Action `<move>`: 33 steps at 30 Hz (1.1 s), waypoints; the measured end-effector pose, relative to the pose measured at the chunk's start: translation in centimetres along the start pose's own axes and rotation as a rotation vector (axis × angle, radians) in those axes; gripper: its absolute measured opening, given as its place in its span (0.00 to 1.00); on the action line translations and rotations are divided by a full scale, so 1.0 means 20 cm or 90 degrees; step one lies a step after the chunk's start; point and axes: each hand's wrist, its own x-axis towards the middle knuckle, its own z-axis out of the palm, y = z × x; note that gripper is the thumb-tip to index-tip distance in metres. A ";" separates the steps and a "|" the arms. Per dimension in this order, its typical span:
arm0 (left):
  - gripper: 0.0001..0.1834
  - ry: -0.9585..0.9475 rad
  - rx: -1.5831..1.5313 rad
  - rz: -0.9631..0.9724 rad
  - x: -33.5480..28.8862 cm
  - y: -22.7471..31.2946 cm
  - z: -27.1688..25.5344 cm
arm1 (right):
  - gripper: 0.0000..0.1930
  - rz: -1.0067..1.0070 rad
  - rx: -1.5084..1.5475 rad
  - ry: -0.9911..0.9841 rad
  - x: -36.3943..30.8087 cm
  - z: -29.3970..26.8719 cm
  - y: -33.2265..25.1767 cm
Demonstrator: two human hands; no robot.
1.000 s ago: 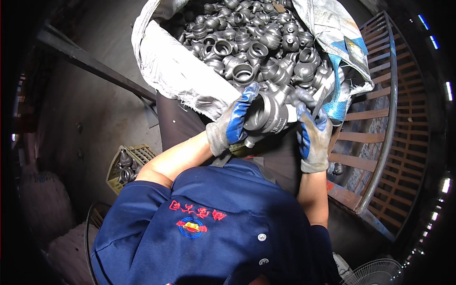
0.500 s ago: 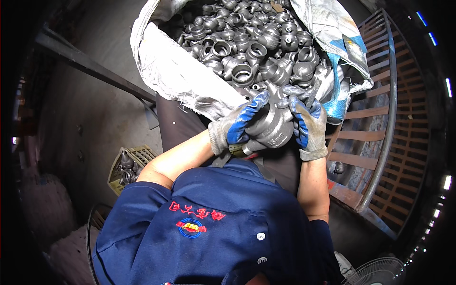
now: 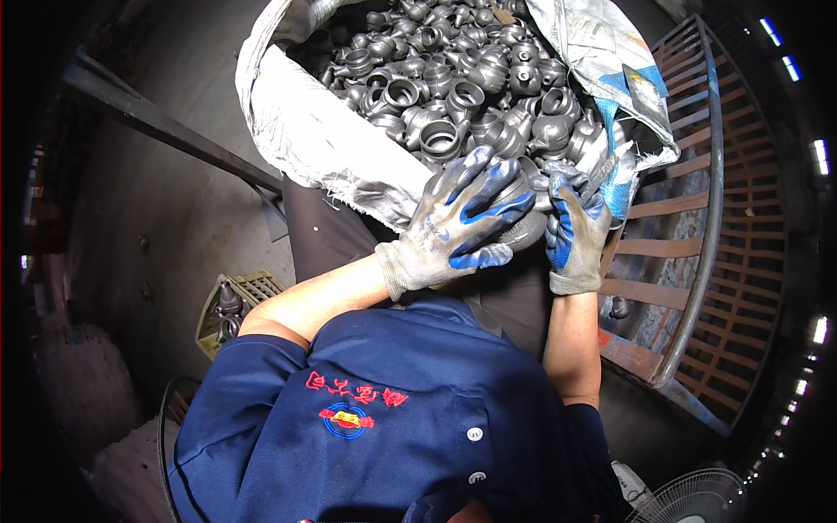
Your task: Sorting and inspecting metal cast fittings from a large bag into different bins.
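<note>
My left hand (image 3: 462, 222), in a grey glove with blue palm coating, lies across a rounded grey metal casting (image 3: 527, 228). Its fingers are stretched and spread, and they hide much of the casting. At the casting's right side my right hand (image 3: 575, 228), gloved alike, is closed with curled fingers. A narrow grey metal bar (image 3: 600, 178) sticks out from it toward the upper right; what kind of tool it is cannot be made out. Both hands are over my lap, at the near edge of a white woven sack (image 3: 327, 144) full of similar castings (image 3: 440, 139).
A slatted metal rack (image 3: 667, 253) stands close on the right. On the left, a dark steel beam (image 3: 174, 131) slants toward my leg, and a yellowish crate (image 3: 209, 318) holds several castings. A fan (image 3: 693, 497) is at lower right.
My left hand has turned from gripping the casting's left side to lying over it with fingers spread. My right hand has shifted slightly right, and the bar in it now slants further outward.
</note>
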 end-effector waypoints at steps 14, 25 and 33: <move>0.32 0.075 -0.235 -0.020 0.09 -0.01 -0.01 | 0.28 0.001 0.091 -0.019 0.04 -0.03 0.06; 0.28 0.061 -0.237 -0.006 0.02 0.05 -0.02 | 0.09 0.038 0.050 0.018 0.00 -0.04 -0.02; 0.12 0.260 -0.717 -0.246 -0.10 -0.11 0.13 | 0.13 0.005 0.176 0.074 0.01 -0.01 -0.03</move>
